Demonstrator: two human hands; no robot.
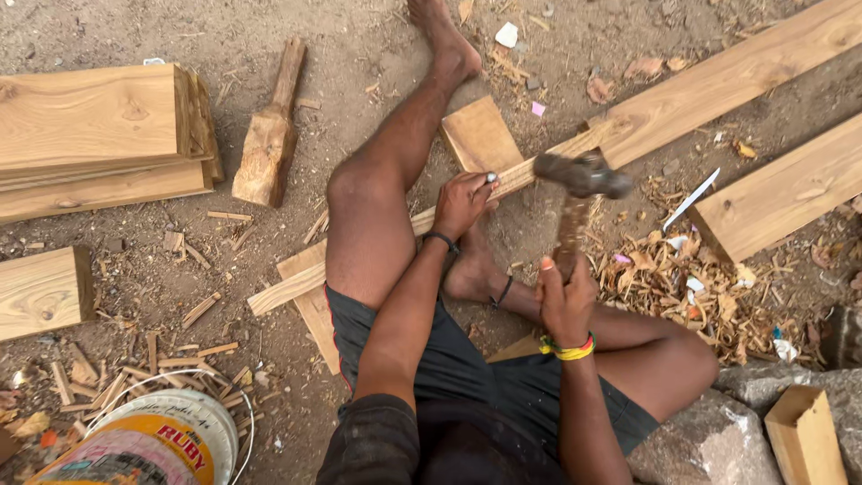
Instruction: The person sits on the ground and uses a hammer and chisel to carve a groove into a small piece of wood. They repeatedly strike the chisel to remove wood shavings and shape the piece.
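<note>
Here the right hand (564, 301) grips a hammer (579, 193) upright, head blurred above a long plank (628, 130) running diagonally (lower left to upper right). The left hand (462, 202) pinches a chisel (491, 178) against it; wood shavings (682, 287) lie beside.

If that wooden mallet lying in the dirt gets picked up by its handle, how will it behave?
The wooden mallet is probably head-heavy: its block is far thicker than its handle, so it may droop. It looks stiff, solid wood. Its flat faces make rolling unlikely.
</note>
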